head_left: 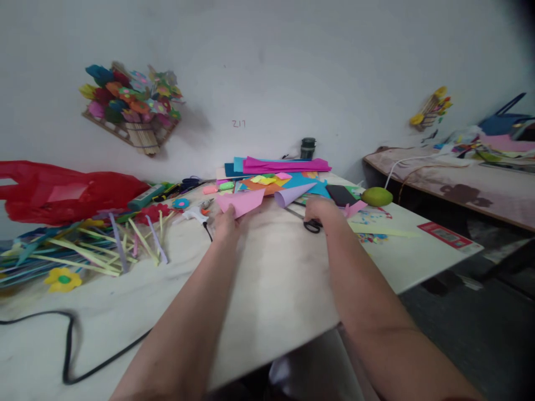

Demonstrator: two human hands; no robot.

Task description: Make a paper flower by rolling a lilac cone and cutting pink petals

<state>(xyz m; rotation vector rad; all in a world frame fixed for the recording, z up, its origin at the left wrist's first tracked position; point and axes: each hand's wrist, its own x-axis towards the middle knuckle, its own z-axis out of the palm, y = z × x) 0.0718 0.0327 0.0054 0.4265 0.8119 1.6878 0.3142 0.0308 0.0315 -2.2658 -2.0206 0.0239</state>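
Observation:
My left hand (227, 221) is closed on the edge of a piece of pink paper (244, 203), held just above the table. My right hand (321, 210) is curled at a pair of scissors (312, 226). One black handle loop shows below its fingers, and the blades point left; the fingertips are partly hidden. A lilac paper cone (293, 194) lies just beyond the scissors, between both hands. To the right of my right hand are a small pink paper piece (355, 208) and a pale yellow strip (384, 230).
Paper strips (100, 248), a yellow flower (63, 279) and a red bag (75, 192) lie left. A black cable (69, 345) crosses the front left. Coloured sheets (288, 165), a dark phone-like slab (340, 195) and a green fruit (377, 196) lie farther back. The table edge (438, 273) runs along the right.

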